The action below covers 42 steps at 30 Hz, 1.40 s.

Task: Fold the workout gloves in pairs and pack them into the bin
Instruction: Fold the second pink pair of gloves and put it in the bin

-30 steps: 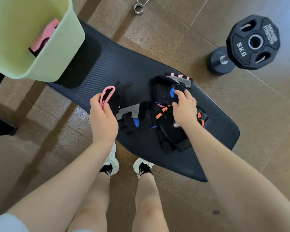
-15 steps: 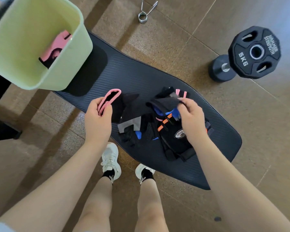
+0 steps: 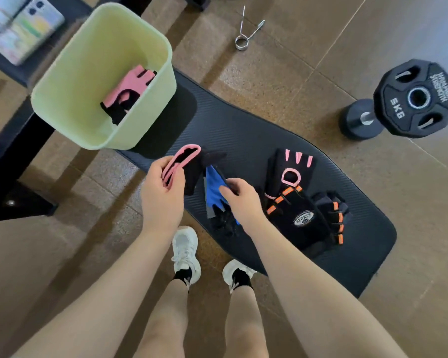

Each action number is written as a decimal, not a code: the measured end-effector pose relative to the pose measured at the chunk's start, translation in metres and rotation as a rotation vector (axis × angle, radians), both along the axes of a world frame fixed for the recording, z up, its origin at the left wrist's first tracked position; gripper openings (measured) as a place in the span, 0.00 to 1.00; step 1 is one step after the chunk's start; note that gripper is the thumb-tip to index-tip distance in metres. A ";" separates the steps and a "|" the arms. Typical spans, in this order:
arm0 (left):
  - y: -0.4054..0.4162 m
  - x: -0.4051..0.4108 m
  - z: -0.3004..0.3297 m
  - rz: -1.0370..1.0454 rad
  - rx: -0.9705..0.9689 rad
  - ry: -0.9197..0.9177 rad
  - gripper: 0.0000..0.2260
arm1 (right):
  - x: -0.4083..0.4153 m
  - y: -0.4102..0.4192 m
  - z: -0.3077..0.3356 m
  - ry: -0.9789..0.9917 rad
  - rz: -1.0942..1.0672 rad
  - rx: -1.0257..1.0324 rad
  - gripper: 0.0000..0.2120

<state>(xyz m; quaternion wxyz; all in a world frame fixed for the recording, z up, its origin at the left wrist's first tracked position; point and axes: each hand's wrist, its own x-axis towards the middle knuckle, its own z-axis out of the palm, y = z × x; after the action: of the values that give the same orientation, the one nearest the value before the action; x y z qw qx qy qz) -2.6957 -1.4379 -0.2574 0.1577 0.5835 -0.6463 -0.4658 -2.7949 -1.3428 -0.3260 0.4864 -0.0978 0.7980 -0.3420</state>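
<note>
My left hand (image 3: 163,195) grips a pink and black glove (image 3: 184,161) just above the black bench pad (image 3: 243,135). Beside it, my right hand (image 3: 243,202) pinches a blue and black glove (image 3: 215,192), lifted at its top edge. To the right on the pad lie a black glove with pink trim (image 3: 290,166) and two black gloves with orange stripes (image 3: 303,215). The pale green bin (image 3: 70,81) stands at the pad's far left end. A folded pink and black glove pair (image 3: 127,91) rests inside it.
A 5 kg weight plate (image 3: 417,99) leans on a dumbbell (image 3: 360,120) on the floor at the right. A metal spring clip (image 3: 246,32) lies on the floor beyond the pad. Phones or cards (image 3: 23,29) sit on a dark surface at top left. My feet (image 3: 186,251) stand by the pad's near edge.
My right hand moved left off the glove pile and now holds the blue and black glove. The pink-trimmed glove lies uncovered on the pad. My view tilted up toward the bin.
</note>
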 end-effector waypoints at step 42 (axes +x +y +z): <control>0.111 -0.068 0.175 -0.233 0.370 0.284 0.16 | -0.049 0.090 0.216 0.308 -0.281 -0.126 0.15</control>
<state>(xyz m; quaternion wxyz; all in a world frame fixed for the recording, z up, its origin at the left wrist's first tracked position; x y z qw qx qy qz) -2.7634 -1.3266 -0.0819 0.0828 0.4529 -0.5843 -0.6683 -2.8439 -1.2531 -0.1095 0.2992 -0.0669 0.8457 -0.4368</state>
